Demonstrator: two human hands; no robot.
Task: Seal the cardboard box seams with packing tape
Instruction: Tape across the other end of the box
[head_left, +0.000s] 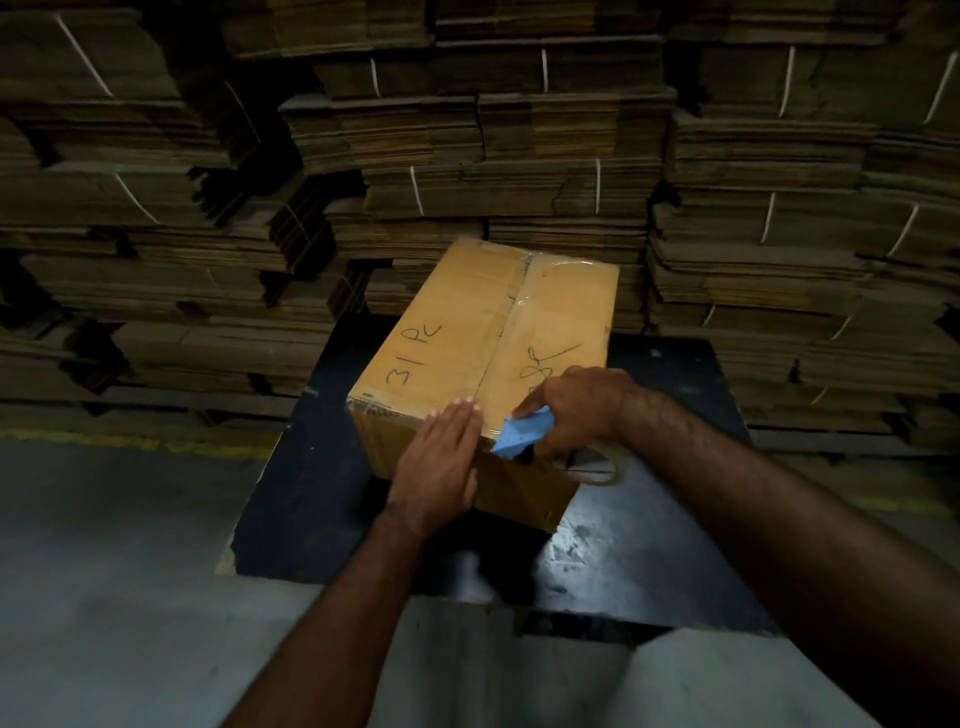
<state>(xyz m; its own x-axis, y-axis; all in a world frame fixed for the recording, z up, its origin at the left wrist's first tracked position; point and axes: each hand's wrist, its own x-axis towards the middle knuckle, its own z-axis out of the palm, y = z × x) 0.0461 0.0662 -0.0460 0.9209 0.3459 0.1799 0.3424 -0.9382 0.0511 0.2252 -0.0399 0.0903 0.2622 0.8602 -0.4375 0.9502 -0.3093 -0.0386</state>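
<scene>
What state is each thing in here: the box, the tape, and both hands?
Cardboard box: closed, flaps down, clear tape along the centre seam.
Tape roll: held at the box's near edge.
Blue cutter: on the roll, touching the near top edge.
Left hand: open, flat on the near corner.
Right hand: gripping the tape roll.

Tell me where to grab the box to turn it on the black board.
Probably the box by its two long side walls, one hand from each side: the top is flat and taped, and the near end is taken up by the left hand and right hand.
</scene>
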